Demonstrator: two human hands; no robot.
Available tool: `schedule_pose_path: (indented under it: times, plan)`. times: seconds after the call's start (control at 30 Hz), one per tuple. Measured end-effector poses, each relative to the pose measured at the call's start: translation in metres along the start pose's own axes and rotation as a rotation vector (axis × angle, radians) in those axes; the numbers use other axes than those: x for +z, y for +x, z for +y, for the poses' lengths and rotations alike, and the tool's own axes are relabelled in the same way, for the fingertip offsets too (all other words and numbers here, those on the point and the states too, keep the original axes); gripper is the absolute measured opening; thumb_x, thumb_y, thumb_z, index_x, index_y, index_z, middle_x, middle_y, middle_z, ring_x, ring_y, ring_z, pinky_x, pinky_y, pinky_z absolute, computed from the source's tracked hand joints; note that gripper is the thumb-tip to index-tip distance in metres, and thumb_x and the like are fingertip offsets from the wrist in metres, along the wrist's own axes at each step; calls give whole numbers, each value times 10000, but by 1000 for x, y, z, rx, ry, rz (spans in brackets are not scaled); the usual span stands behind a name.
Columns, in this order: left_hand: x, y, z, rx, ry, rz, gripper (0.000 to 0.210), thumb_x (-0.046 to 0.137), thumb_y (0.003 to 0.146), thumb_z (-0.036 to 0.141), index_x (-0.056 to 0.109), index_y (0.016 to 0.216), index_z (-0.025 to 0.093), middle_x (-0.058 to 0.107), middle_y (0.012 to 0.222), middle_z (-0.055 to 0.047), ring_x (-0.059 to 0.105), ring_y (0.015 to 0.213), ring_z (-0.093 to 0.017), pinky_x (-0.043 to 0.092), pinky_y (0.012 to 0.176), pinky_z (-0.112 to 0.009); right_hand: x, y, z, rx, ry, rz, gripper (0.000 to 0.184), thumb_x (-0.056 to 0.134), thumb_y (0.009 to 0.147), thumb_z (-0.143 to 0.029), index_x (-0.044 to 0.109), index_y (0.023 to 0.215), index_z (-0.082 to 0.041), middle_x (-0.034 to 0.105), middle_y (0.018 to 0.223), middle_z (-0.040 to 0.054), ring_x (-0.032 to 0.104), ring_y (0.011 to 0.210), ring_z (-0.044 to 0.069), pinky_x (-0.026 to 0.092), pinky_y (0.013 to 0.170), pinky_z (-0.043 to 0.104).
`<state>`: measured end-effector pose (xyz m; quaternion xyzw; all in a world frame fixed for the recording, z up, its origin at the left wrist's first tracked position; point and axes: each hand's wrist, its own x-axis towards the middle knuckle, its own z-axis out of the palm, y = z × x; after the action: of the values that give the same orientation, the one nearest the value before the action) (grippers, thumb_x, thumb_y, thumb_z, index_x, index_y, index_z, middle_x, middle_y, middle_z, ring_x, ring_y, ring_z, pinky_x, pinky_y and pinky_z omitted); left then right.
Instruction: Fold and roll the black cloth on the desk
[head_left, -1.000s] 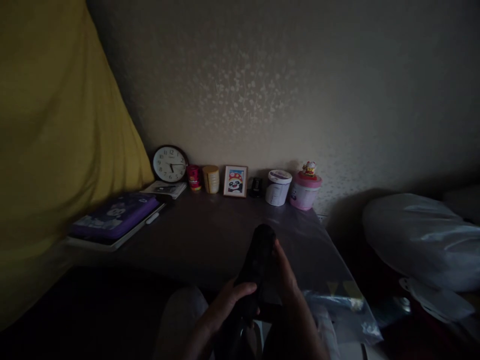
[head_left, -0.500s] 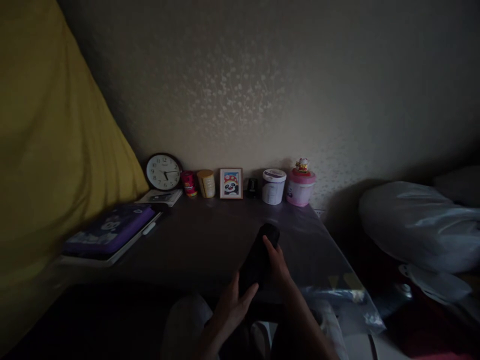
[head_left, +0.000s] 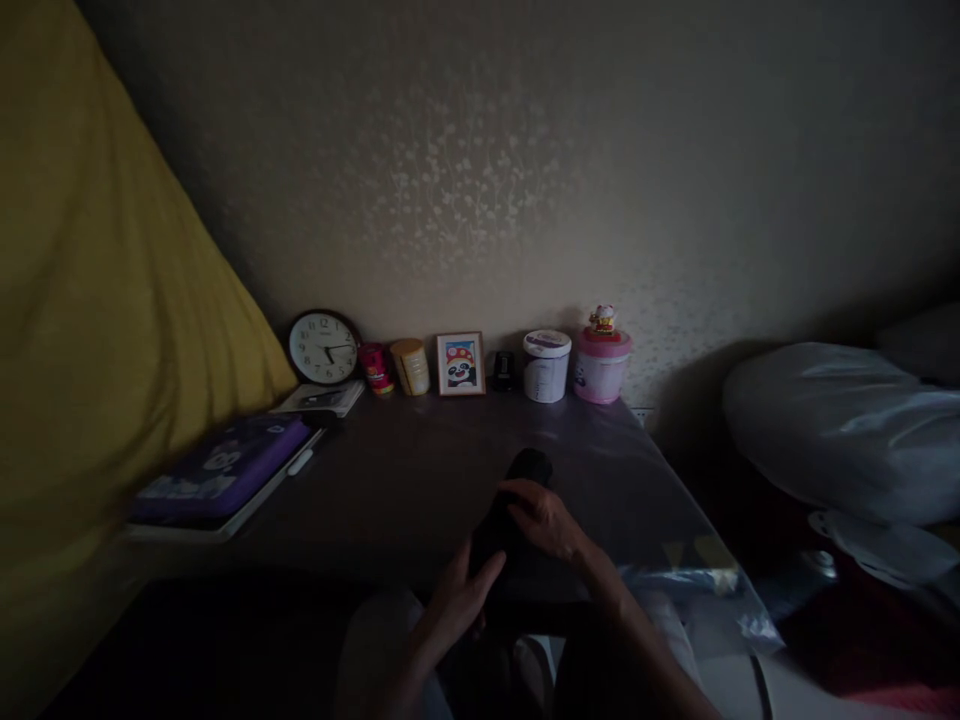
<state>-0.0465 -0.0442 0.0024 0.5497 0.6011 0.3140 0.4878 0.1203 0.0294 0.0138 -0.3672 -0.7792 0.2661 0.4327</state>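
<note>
Over the near part of the table I hold a long black object (head_left: 531, 464), shaped like a folded umbrella; the dim light hides its details. It slants, with its far end up and to the right. My left hand (head_left: 463, 590) is closed around its lower end, thumb on the near side. My right hand (head_left: 546, 515) lies across the upper part, fingers curled over the top and covering the middle.
The dark table (head_left: 390, 480) has a clock (head_left: 324, 347), red can (head_left: 376, 369), yellow canister (head_left: 411, 367), framed panda picture (head_left: 460, 364), white tub (head_left: 546, 367) and pink tub (head_left: 600, 370) along the wall. A purple case (head_left: 232, 465) lies left. A bulging plastic bag (head_left: 840, 430) stands right.
My right hand has turned from gripping the black object's right side to reaching over its top, fingers now pointing left. The left hand keeps its hold, and the object has shifted slightly left.
</note>
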Motion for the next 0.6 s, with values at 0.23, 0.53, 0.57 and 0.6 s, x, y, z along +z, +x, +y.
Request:
schedule_pose_path:
  times: [0.23,0.53,0.57,0.6]
  plan:
    - [-2,-1,4,-51,-9,-10,745,468,711,635,238,1322,276,627,741,6,480,346,-83,357,323,-185,6,2,-4,33,175,33,311,490,713,-147,646,970,-228,642,951,13,572,901,165,423,832,308]
    - [-7,0,7,-118,-72,-48,704,444,681,681,389,1218,228,501,538,64,467,373,-84,362,365,-184,-24,-36,14,313,322,366,163,529,680,-247,669,746,-196,614,702,-12,534,695,159,415,667,260]
    - [-7,0,5,-122,-76,-51,708,447,673,687,395,1209,227,505,545,62,469,376,-84,365,367,-187,-26,-41,18,337,305,400,174,529,686,-259,668,768,-195,615,705,-10,534,680,160,416,653,262]
    - [-8,1,5,-124,-79,-52,712,449,667,691,399,1205,226,509,553,60,471,377,-83,368,370,-188,-27,-45,20,352,291,418,191,521,697,-268,664,798,-194,617,707,-9,534,663,159,419,639,265]
